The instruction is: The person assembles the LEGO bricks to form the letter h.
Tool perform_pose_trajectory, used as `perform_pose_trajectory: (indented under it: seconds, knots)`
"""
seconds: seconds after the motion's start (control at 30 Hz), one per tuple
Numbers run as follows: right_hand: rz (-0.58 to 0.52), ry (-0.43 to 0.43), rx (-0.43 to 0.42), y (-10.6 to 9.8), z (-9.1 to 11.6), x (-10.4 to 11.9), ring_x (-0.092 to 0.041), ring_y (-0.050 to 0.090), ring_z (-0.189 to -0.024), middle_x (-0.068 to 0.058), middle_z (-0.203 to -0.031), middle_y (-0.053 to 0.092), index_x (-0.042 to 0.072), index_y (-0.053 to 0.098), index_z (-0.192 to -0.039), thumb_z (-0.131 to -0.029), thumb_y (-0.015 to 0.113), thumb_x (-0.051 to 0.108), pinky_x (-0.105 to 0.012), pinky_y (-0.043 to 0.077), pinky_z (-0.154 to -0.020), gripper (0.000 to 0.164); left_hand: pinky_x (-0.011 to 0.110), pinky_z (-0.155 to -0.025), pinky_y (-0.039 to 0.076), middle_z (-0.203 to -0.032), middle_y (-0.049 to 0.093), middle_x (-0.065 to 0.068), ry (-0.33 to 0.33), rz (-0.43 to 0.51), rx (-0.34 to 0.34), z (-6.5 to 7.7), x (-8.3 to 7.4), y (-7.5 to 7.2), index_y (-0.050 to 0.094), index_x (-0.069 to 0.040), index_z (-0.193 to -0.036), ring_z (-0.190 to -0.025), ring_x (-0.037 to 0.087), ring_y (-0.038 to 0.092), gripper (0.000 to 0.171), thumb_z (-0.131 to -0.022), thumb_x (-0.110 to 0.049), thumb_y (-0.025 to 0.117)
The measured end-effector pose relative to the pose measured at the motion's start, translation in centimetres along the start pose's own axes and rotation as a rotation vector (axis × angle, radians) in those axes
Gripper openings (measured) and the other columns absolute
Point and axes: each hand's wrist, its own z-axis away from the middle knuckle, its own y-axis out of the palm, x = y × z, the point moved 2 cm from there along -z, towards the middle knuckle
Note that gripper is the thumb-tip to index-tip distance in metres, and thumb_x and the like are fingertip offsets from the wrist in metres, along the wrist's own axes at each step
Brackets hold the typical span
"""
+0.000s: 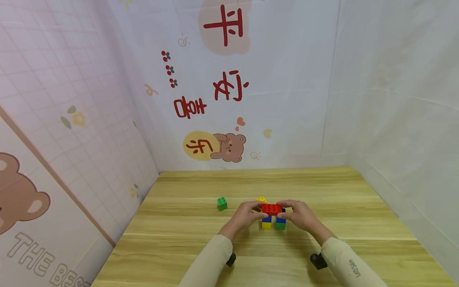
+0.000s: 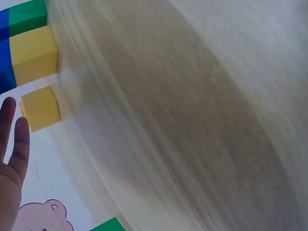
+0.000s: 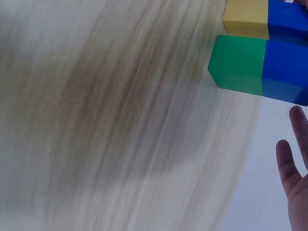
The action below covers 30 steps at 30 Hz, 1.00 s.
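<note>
A long red building brick (image 1: 271,209) lies across two short stacks. My left hand (image 1: 248,212) holds its left end and my right hand (image 1: 298,215) its right end, each between thumb and fingers. The left stack is a blue brick over a yellow brick (image 1: 266,225); the right one is blue over a green brick (image 1: 280,226). In the right wrist view, that green brick (image 3: 238,65) and its blue brick (image 3: 286,70) stand beside the outstretched lower fingers of the right hand (image 3: 301,192). The left hand's lower fingers (image 2: 21,144) extend near a separate yellow brick (image 2: 41,109).
The separate yellow brick (image 1: 261,199) stands just behind the stacks. A loose green brick (image 1: 222,204) sits to the left on the wooden table (image 1: 172,231). Printed white cloth (image 1: 287,99) hangs behind the table and along both sides.
</note>
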Motion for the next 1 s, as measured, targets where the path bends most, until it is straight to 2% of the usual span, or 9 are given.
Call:
perform_pose_trajectory:
  seconds: [0.3,0.5,0.7,1.0]
  knots:
    - [-0.084,0.048,0.034,0.3,-0.3,0.2,-0.034,0.057,-0.117,-0.009,-0.119,0.068,0.009,0.07,-0.123,-0.088,0.077,0.026,-0.06,0.041,-0.099,0.04,0.038,-0.087,0.049,-0.104,0.067,-0.01,0.001,0.027,0.01,0.3,0.1,-0.4,0.072,-0.02,-0.119,-0.097,0.011,0.059,0.03,-0.092,-0.033,0.072]
    - [-0.134,0.086,0.046,0.9,-0.6,0.5,-0.028,0.06,-0.111,-0.006,-0.116,0.069,0.011,0.07,-0.122,-0.087,0.078,0.026,-0.055,0.046,-0.096,0.039,0.041,-0.091,0.048,-0.104,0.067,-0.012,-0.007,0.037,0.015,0.6,0.7,-0.9,0.071,-0.021,-0.12,-0.1,0.01,0.059,0.03,-0.093,-0.034,0.071]
    - [-0.142,0.074,0.039,2.2,-1.2,1.3,-0.027,0.061,-0.11,-0.005,-0.117,0.068,0.011,0.07,-0.124,-0.087,0.078,0.027,-0.052,0.049,-0.093,0.04,0.044,-0.092,0.047,-0.108,0.067,-0.01,-0.022,0.037,0.012,1.4,1.5,-2.0,0.069,-0.021,-0.125,-0.102,0.013,0.058,0.034,-0.094,-0.034,0.07]
    - [-0.164,0.049,0.013,4.1,-1.5,2.5,-0.029,0.06,-0.112,-0.007,-0.121,0.068,0.009,0.07,-0.123,-0.088,0.077,0.024,-0.054,0.047,-0.095,0.038,0.047,-0.092,0.046,-0.109,0.067,-0.009,-0.016,0.039,-0.004,2.7,2.1,-3.6,0.07,-0.022,-0.124,-0.104,0.014,0.058,0.032,-0.094,-0.033,0.069]
